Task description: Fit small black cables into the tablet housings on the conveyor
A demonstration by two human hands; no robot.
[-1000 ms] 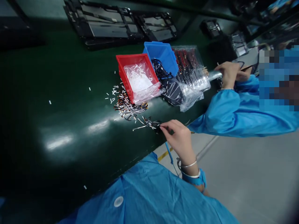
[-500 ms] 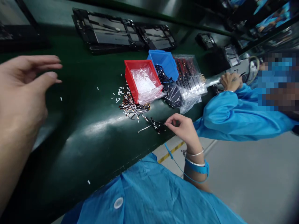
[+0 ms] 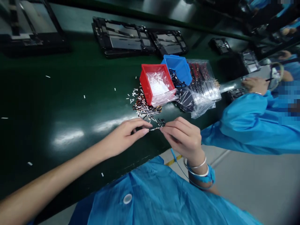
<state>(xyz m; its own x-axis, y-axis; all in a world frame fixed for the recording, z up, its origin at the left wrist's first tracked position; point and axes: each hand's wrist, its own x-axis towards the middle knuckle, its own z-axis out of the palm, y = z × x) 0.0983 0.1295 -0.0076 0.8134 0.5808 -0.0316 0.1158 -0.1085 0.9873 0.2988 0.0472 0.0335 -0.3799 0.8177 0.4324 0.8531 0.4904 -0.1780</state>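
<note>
Thin silvery strip (image 3: 156,127) lies level, pinched at both ends.

Red bin (image 3: 146,82), blue bin (image 3: 180,67), dark green belt (image 3: 70,109)

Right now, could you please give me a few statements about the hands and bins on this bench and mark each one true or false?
1. Both hands meet at one small thin part: the left hand and the right hand pinch the thin part between them. True.
2. The red bin stands right of the blue bin. False: it stands left of it.
3. The red bin holds a clear bag of white bits. True.
4. The green belt bears no loose parts. False: a pile of small parts lies beside the red bin.
</note>
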